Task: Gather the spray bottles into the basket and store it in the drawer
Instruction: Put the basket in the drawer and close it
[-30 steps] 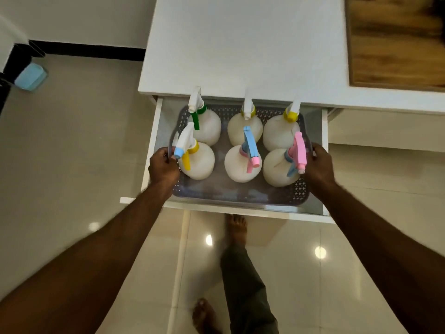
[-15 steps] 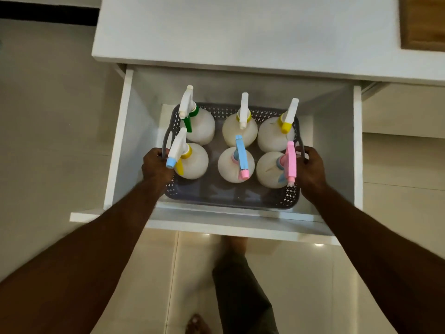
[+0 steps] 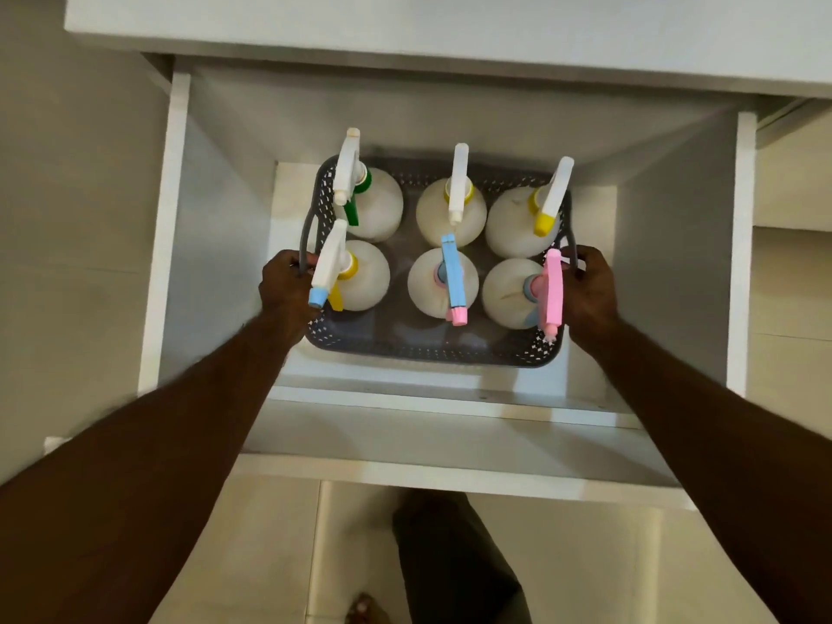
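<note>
A grey perforated basket [image 3: 432,351] sits low inside the open white drawer [image 3: 450,466]. It holds several white spray bottles in two rows, with green, yellow, blue and pink triggers; one at the front right has a pink head [image 3: 553,290], one in the front middle a blue head [image 3: 451,281]. My left hand [image 3: 288,292] grips the basket's left handle. My right hand [image 3: 590,292] grips the right handle. Both arms reach down into the drawer.
The white counter top [image 3: 450,24] overhangs the back of the drawer. The drawer's tall side walls [image 3: 675,245] leave gaps on either side of the basket. Beige floor tiles [image 3: 67,218] lie to the left, and my leg [image 3: 454,565] stands below the drawer front.
The basket has gone down from the drawer's rim to deep inside it, both hands still on its handles. The view has moved closer over the drawer.
</note>
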